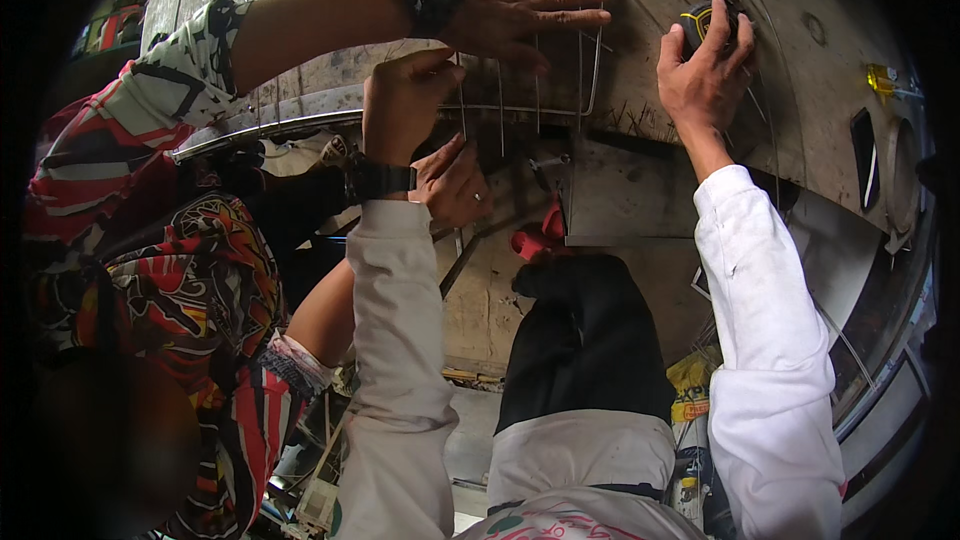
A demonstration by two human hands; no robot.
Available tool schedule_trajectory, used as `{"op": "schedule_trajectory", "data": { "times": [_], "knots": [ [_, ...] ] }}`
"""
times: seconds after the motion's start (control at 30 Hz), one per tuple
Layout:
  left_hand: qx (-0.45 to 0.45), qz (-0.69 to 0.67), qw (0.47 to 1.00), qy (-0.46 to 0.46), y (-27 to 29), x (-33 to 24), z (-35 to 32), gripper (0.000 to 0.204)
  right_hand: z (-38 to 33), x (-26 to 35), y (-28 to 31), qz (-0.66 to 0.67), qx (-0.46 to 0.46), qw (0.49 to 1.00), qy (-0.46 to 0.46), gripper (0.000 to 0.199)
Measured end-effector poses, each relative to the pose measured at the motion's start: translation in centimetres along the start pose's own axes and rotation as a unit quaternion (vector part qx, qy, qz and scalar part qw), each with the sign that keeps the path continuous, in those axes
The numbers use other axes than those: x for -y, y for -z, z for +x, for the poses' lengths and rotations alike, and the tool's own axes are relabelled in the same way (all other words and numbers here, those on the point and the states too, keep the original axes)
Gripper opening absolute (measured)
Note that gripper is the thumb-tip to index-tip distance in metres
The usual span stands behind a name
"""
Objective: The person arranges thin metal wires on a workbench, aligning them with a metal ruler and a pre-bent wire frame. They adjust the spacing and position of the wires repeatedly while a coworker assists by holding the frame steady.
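My left hand (398, 110), with a black band at its wrist, is closed, its fingertips pinched at a thin metal rod (462, 100) of a wire grid (590, 70). The grid lies on a worn board tabletop (640, 90) and its rods reach past the near edge. At the right, my right hand (708, 65) grips a black and yellow tape measure (692, 22) from above, resting on the tabletop. The tape measure is partly hidden by the fingers.
A co-worker leans in from the left. One of their hands (530, 5) lies flat across the grid; their other hand (455, 185) is below my left hand. A yellow object (881, 80) and a black flat object (863, 155) lie at the right. Something red (540, 235) is below.
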State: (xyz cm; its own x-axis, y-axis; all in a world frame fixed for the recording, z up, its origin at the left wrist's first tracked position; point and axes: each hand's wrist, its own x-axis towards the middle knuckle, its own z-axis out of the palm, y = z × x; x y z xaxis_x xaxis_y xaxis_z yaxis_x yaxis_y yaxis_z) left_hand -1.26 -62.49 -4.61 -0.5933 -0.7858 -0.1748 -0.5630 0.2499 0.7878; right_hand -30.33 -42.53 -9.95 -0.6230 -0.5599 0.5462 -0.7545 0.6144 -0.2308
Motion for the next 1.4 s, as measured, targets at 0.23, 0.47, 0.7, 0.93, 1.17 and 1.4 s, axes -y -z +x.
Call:
{"op": "schedule_trajectory", "data": {
  "times": [0.23, 0.47, 0.7, 0.93, 1.17, 1.4],
  "knots": [
    [0.020, -0.004, 1.000, -0.001, 0.2, 0.8, 0.7, 0.038, 0.1, -0.3, 0.2, 0.008, 0.003, 1.000, 0.004, 0.069],
    [-0.016, -0.001, 1.000, -0.016, -0.5, 0.0, 0.1, 0.036, 0.3, -0.4, 0.1, 0.008, -0.013, 1.000, 0.016, 0.069],
    [-0.034, 0.018, 0.998, -0.042, -0.3, 0.4, 0.0, 0.036, 0.5, 0.1, 0.5, -0.006, -0.021, 0.999, 0.033, 0.069],
    [-0.020, 0.004, 0.999, -0.050, 0.0, 0.1, -0.1, 0.035, 0.6, 0.5, 0.9, -0.016, -0.013, 1.000, 0.020, 0.068],
    [-0.026, -0.014, 0.998, -0.060, -0.5, 0.6, -0.4, 0.035, 0.6, 0.5, 1.0, -0.023, -0.019, 0.999, 0.023, 0.068],
    [-0.057, -0.075, 0.994, -0.059, -1.8, 0.7, -2.1, 0.030, 0.3, 0.8, 1.7, 0.025, -0.027, 0.999, 0.006, 0.066]
  ]
}}
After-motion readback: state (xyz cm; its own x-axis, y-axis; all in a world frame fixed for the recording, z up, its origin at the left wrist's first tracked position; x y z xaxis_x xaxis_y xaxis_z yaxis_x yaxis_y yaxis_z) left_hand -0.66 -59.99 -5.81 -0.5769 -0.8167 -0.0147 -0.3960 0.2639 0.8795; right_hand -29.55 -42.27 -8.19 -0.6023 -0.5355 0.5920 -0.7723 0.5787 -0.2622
